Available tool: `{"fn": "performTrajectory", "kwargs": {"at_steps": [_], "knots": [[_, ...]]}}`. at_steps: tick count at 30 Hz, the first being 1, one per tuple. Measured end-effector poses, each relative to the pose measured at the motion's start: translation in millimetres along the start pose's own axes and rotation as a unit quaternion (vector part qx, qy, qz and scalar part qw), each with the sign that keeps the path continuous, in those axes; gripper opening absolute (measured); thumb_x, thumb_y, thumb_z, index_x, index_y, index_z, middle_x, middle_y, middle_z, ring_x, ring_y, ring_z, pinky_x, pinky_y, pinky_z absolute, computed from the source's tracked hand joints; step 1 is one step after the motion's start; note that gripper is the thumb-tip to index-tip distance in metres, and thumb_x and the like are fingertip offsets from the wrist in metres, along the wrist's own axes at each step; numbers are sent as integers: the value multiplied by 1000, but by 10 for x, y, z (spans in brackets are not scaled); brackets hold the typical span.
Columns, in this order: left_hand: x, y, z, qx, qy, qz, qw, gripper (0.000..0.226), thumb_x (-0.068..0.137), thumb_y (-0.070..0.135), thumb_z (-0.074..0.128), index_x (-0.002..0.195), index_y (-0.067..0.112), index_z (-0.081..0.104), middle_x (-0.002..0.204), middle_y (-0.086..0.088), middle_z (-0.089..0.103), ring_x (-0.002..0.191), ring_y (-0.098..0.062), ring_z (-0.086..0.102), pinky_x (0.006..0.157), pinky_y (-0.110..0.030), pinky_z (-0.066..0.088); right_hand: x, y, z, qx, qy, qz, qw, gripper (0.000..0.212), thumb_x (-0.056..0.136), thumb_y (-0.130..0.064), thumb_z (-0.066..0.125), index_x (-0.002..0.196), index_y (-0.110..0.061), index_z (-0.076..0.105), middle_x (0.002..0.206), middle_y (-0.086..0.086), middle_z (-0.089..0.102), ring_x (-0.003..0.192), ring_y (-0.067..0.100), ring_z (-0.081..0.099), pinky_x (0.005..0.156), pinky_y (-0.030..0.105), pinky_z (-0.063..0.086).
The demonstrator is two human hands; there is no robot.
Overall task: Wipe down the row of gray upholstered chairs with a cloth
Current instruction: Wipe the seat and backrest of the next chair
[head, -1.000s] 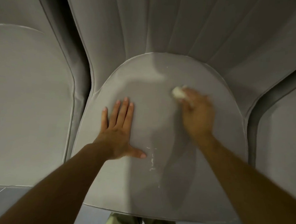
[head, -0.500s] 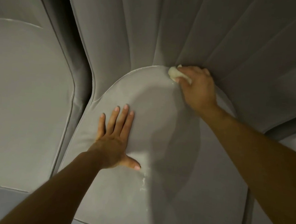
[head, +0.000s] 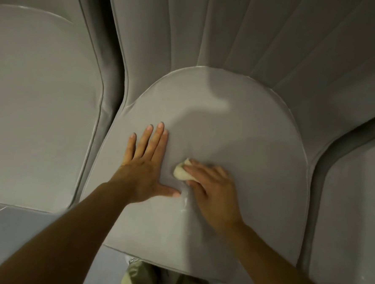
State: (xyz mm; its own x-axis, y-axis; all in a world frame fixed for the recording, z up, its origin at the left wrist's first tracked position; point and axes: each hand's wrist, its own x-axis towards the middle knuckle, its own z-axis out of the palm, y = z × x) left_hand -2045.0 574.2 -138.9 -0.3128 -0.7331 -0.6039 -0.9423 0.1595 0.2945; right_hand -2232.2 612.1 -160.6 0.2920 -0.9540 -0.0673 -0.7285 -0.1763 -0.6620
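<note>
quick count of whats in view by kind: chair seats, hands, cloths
gray chair seats: 3 (left seat, middle seat, right seat)
hands: 2 (left hand, right hand)
cloth: 1
total: 6

The rounded gray upholstered seat cushion [head: 237, 145] looks smooth and matt, faintly sheened; the small cream wadded cloth [head: 181, 171] looks soft; the gray floor [head: 12, 225] looks smooth, slightly glossy.

Low in my view hang my olive-green fabric trousers [head: 139, 275]. To their left lies a smooth blue-gray tiled floor [head: 23, 230], a pale grout line crossing its far-left corner.
</note>
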Motion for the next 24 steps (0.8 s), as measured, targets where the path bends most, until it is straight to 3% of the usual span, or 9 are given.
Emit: {"fn": "performTrajectory", "kwargs": {"at_steps": [2,4,7,11,13,17,19,21,24], "knots": [[-152,-24,147,8,27,15,999,131,50,98,17,140,19,-36,143,4,-47,131,-12,-44,104,-33,-35,-64,-57,-86,67,24,11,997,29,89,-28,52,112,-19,69,118,-12,63,97,10,61,92,16,39],[-299,-52,315,21,28,27,999,127,59,98,16,149,15,-18,155,-3,-27,141,-16,-30,111,-38,-24,-85,-114,-250,156,62,98,981,25,91,-25,58,113,-18,67,110,-19,64,97,-4,58,88,5,37],[-402,-81,462,21,30,31,999,127,59,99,16,151,15,-10,158,-8,-12,144,-20,-22,115,-50,-10,-60,-34,-438,153,29,199,968,19,94,-25,56,112,-22,60,97,-9,64,85,2,57,72,12,40],[-421,-68,418,15,26,18,999,133,43,97,14,133,19,-45,139,2,-50,126,-14,-50,102,-38,-34,37,174,-569,-51,31,169,984,39,92,-39,44,111,-13,66,105,10,56,96,31,52,88,35,41],[-429,-79,419,17,18,23,999,134,41,98,15,126,17,-49,132,5,-56,121,-15,-55,98,-35,-37,53,208,-630,-106,62,159,980,47,90,-40,38,120,-15,64,105,13,53,96,34,51,88,48,43],[-472,-88,477,10,30,34,999,131,46,95,15,134,16,-40,140,3,-47,125,-15,-51,99,-35,-35,-44,153,-502,-193,0,107,975,51,96,-39,48,141,-16,42,116,15,50,101,33,50,78,39,44],[-490,-85,492,16,22,27,999,129,45,95,13,131,16,-44,137,4,-51,122,-14,-53,96,-34,-39,-64,115,-383,-221,16,96,970,54,92,-38,55,136,-6,47,106,22,55,92,40,52,69,41,46],[-506,-71,480,25,7,22,999,130,45,97,15,125,18,-50,132,4,-56,120,-16,-56,93,-34,-41,-95,117,-233,-250,89,120,957,52,89,-37,47,123,1,57,90,23,59,76,39,56,62,38,48],[-542,-31,472,42,-17,15,999,132,57,93,37,121,18,-51,127,2,-58,122,-22,-51,97,-40,-37,-275,-102,107,-257,96,86,958,48,87,-30,39,115,3,61,82,19,59,74,33,51,67,39,39]]}}
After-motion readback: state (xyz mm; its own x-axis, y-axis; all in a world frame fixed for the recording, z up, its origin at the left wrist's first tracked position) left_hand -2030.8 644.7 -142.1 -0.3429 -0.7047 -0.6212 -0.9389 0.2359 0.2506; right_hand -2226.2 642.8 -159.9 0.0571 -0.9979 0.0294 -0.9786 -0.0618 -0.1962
